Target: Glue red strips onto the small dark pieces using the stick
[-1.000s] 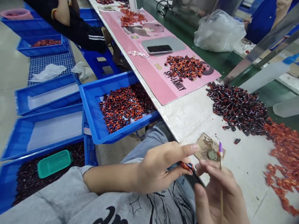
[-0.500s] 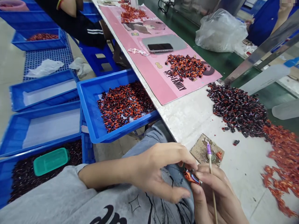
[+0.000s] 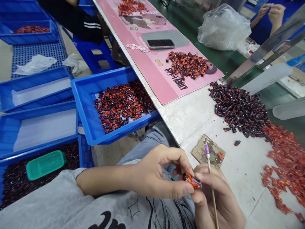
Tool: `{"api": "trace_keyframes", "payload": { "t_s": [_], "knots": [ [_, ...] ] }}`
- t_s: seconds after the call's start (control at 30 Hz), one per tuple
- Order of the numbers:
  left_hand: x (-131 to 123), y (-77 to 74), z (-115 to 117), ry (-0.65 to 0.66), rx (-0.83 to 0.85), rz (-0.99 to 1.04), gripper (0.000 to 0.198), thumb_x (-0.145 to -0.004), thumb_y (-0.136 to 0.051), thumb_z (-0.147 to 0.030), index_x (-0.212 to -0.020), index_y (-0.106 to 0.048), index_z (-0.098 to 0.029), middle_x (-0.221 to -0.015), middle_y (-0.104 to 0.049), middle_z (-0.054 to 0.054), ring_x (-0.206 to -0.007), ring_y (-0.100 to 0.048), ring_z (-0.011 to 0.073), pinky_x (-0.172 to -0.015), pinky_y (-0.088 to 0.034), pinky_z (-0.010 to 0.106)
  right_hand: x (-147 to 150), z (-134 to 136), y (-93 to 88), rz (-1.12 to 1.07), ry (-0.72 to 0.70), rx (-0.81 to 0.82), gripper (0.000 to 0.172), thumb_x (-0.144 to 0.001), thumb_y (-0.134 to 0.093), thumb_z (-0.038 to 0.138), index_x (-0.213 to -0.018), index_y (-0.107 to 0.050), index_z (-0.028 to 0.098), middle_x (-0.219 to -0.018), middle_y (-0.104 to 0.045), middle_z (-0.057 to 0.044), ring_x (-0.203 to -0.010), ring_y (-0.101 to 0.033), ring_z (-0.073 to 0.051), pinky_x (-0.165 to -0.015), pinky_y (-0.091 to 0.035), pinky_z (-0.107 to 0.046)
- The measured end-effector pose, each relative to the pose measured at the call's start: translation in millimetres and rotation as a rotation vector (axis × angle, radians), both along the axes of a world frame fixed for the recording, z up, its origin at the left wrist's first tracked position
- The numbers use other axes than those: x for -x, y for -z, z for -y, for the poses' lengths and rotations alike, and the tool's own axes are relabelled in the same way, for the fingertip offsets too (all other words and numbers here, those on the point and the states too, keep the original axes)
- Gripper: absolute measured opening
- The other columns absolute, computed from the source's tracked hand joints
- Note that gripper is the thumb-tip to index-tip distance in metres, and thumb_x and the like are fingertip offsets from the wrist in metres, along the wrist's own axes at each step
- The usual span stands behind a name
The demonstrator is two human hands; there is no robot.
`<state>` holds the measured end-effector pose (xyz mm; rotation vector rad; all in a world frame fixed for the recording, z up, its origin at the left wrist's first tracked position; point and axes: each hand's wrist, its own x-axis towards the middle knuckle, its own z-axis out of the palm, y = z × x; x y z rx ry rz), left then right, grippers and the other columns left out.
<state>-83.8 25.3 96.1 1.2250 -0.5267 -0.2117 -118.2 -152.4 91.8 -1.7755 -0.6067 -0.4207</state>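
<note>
Between the fingertips of both hands sits a small orange and black painted plastic piece, with streaks of blue on it. My left hand pinches its left end with thumb and fingers. My right hand grips the other end and also carries a thin wooden stick with a purple tip, pointing up and away from me. Just past the hands lies a stained square board with a small orange piece on it.
Black hollow pieces and orange parts are heaped on the table's right. Assembled pieces lie on a pink mat near a phone. A blue tray stands left of the table edge. Co-workers' hands show beyond.
My left thumb and fingers have closed onto the piece, which was held mainly by my right hand. The view has shifted slightly. A co-worker's hands have come into sight at upper right.
</note>
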Motion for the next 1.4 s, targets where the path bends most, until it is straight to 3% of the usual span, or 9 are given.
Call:
{"api": "trace_keyframes", "payload": {
  "t_s": [0.1,0.23,0.33,0.43,0.57,0.87,1.03,1.13,1.4],
  "knots": [
    [1,-1.3,3,0.044,0.031,-0.129,0.012,-0.082,-0.074,-0.017,-0.082,-0.061,-0.015,-0.074,-0.070,0.004,-0.060,-0.059,0.0097,-0.058,-0.048,0.019,0,2,3.7,-0.016,0.010,-0.014,0.036,-0.097,-0.070,0.030,-0.129,-0.062,0.016,-0.105,-0.063,-0.008,-0.102,-0.061,-0.017,-0.085,-0.058,-0.027],
    [1,-2.5,6,0.010,0.028,-0.112,0.010,-0.082,-0.072,-0.018,-0.084,-0.063,-0.015,-0.072,-0.069,0.004,-0.061,-0.059,0.0100,-0.059,-0.049,0.019,-2,-1,3.6,-0.019,0.021,-0.043,0.031,-0.099,-0.068,0.026,-0.128,-0.062,0.017,-0.108,-0.061,-0.007,-0.106,-0.060,-0.015,-0.091,-0.056,-0.023],
    [1,-2.9,8,-0.118,-0.029,0.062,0.009,-0.078,-0.069,-0.013,-0.086,-0.064,-0.015,-0.070,-0.069,0.002,-0.059,-0.058,0.0100,-0.060,-0.051,0.019,-5,-3,0.7,0.014,0.048,-0.043,0.027,-0.097,-0.064,0.016,-0.124,-0.063,0.015,-0.107,-0.060,-0.008,-0.106,-0.060,-0.016,-0.088,-0.056,-0.023],
    [1,-2.6,9,-0.295,-0.128,0.327,0.017,-0.074,-0.065,-0.009,-0.089,-0.064,-0.016,-0.071,-0.070,0.003,-0.058,-0.059,0.0106,-0.059,-0.052,0.019,-8,-4,-3.9,0.095,0.076,0.003,0.027,-0.091,-0.062,0.005,-0.116,-0.065,0.013,-0.099,-0.061,-0.007,-0.096,-0.062,-0.017,-0.076,-0.056,-0.025],
    [0,-2.6,11,-0.420,-0.208,0.549,0.019,-0.078,-0.064,-0.010,-0.095,-0.062,-0.018,-0.072,-0.071,0.003,-0.060,-0.064,0.0130,-0.061,-0.056,0.021,-10,-3,-7.7,0.137,0.133,0.127,0.027,-0.087,-0.062,0.002,-0.110,-0.066,0.017,-0.090,-0.063,-0.006,-0.084,-0.064,-0.018,-0.068,-0.054,-0.028],
    [0,-0.9,8,-0.397,-0.353,0.616,0.017,-0.082,-0.062,-0.006,-0.095,-0.060,-0.018,-0.074,-0.072,0.004,-0.061,-0.064,0.0120,-0.061,-0.055,0.018,-8,2,-6.1,0.169,0.149,0.201,0.030,-0.085,-0.064,-0.001,-0.111,-0.067,0.014,-0.092,-0.066,-0.007,-0.087,-0.065,-0.018,-0.069,-0.056,-0.029],
    [-3,-3.5,7,-0.346,-0.319,0.539,0.016,-0.082,-0.060,-0.001,-0.089,-0.064,-0.014,-0.085,-0.073,0.008,-0.060,-0.060,0.0082,-0.058,-0.055,0.014,-14,13,-6.2,0.230,0.137,0.370,0.030,-0.086,-0.069,0.004,-0.113,-0.067,0.017,-0.093,-0.069,-0.006,-0.084,-0.068,-0.018,-0.070,-0.058,-0.028],
    [-4,-4.2,7,-0.337,-0.293,0.542,0.015,-0.082,-0.060,0.000,-0.086,-0.065,-0.013,-0.084,-0.072,0.009,-0.064,-0.062,0.0101,-0.059,-0.056,0.015,-18,21,-4.9,0.279,0.091,0.479,0.033,-0.086,-0.071,0.009,-0.116,-0.066,0.022,-0.094,-0.071,-0.004,-0.081,-0.070,-0.018,-0.069,-0.060,-0.028],
    [-4,-1.8,9,-0.342,-0.286,0.548,0.015,-0.083,-0.060,0.001,-0.088,-0.066,-0.012,-0.086,-0.074,0.011,-0.073,-0.067,0.0146,-0.066,-0.058,0.020,-12,24,-3.3,0.246,0.137,0.496,0.035,-0.088,-0.069,0.008,-0.120,-0.065,0.021,-0.094,-0.071,-0.005,-0.083,-0.070,-0.019,-0.069,-0.060,-0.030]
  ]
}}
